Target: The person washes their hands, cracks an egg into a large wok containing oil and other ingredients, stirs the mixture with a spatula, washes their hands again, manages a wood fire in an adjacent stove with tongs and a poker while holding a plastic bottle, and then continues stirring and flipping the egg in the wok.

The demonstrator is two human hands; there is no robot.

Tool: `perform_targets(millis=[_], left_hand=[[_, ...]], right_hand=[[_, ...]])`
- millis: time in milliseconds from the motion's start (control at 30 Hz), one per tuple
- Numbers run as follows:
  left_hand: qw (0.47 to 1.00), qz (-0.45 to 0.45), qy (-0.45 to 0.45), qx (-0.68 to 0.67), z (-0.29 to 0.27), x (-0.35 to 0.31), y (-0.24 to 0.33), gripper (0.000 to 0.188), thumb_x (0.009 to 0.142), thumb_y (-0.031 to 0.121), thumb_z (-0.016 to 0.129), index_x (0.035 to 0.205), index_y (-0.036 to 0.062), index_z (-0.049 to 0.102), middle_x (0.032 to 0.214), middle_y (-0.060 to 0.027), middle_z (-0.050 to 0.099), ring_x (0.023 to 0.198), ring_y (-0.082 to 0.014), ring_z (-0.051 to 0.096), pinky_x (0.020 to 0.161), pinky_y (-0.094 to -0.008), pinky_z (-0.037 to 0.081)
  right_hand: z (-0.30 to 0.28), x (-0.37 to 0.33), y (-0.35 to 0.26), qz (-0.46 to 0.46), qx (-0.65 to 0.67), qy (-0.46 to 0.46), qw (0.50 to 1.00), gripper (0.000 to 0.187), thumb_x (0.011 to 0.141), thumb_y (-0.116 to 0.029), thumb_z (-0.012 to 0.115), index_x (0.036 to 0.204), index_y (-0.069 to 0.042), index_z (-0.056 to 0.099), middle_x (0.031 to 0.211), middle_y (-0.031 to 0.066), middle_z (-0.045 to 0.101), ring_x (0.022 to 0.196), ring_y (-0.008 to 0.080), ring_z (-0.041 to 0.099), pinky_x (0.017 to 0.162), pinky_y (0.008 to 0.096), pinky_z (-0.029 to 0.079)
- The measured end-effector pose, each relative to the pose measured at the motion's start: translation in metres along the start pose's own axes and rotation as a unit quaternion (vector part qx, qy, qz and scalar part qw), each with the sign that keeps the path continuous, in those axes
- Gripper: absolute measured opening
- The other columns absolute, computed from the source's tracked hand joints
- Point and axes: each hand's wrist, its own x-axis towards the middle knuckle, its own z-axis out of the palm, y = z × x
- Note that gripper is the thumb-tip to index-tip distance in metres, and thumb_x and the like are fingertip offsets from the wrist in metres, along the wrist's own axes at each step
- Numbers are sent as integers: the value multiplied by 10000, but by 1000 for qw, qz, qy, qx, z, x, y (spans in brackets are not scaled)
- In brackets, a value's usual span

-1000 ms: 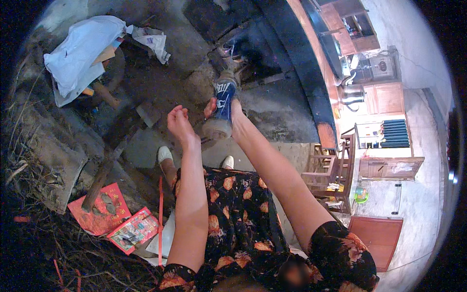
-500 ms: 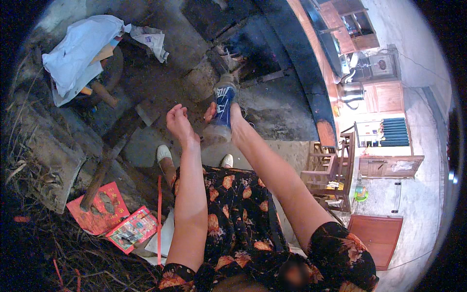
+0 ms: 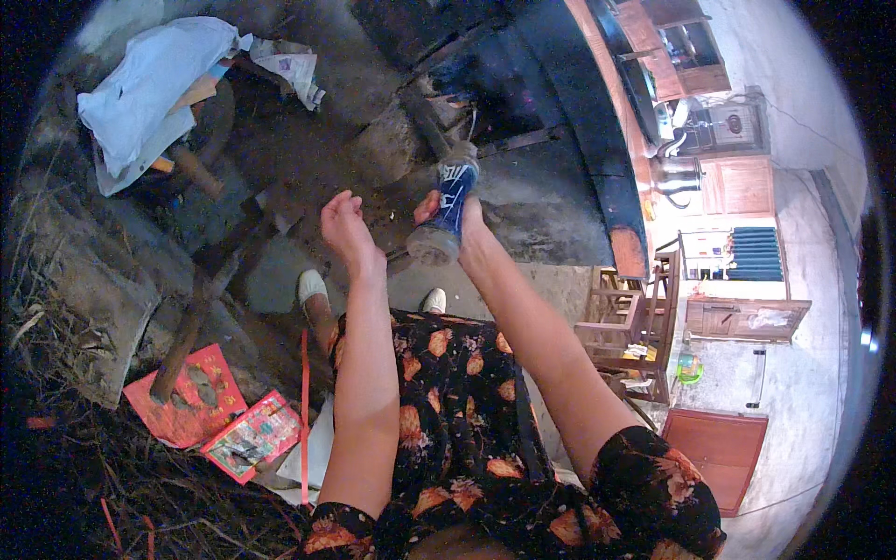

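Observation:
My right hand [image 3: 473, 222] is wrapped round a plastic bottle [image 3: 451, 207] with a blue label and clear ends. Its narrower end points away from me, toward the dark opening [image 3: 504, 107] of a soot-stained stove. A stick [image 3: 423, 121] lies at that opening, just beyond the bottle. To the left of the bottle, and apart from it, my left hand [image 3: 347, 229] hangs in the air with its fingers curled together. I see nothing held in it.
A white plastic bag [image 3: 154, 89] covers papers at the far left. Nearer lie an axe-shaped wooden tool [image 3: 219, 280], red printed packaging [image 3: 191, 397] and dry twigs [image 3: 187, 495]. Wooden chairs [image 3: 635, 327] stand at right, with a kettle [image 3: 677, 175] on the counter beyond.
My right hand has carried the bottle a little to the right, and the bottle is tilted more. The left hand stays nearly in place, fingers curled.

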Motion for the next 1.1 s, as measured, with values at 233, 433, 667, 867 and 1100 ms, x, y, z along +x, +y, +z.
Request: perform_targets(millis=[233,433,667,867,1100], left_hand=[[1000,1,5,-12,1,2,-6,117,856,91,549,951,53,606,861,-28,612,801,-122,570,725,-256,429],[1000,5,-4,-9,2,5,-16,121,853,126,558,939,74,624,825,-13,620,747,-105,573,672,-236,444],[999,10,-13,-35,1,8,-19,130,839,137,562,934,67,618,809,-17,615,747,-102,574,665,-235,442],[999,5,18,-34,2,5,-4,130,837,116,551,936,59,613,816,-23,619,752,-109,580,663,-240,447],[1000,-2,11,-9,2,6,-9,148,825,88,534,943,49,614,832,-45,629,768,-123,586,684,-255,464]], right_hand=[[15,7,-31,-4,60,37,997,373,832,-317,369,610,-33,466,574,112,440,581,245,444,498,350,393],[8,26,-32,-54,147,58,986,280,833,-237,423,620,-65,481,592,92,516,558,230,505,565,363,436],[-5,34,1,-23,201,10,979,262,855,-251,416,686,-68,496,601,107,520,558,247,526,571,407,475],[8,33,15,-24,139,-2,990,245,826,-242,441,659,-68,486,592,108,505,552,250,513,547,379,464],[14,31,-25,-97,152,80,980,263,869,-244,388,696,-69,480,622,97,525,564,214,532,572,368,478]])
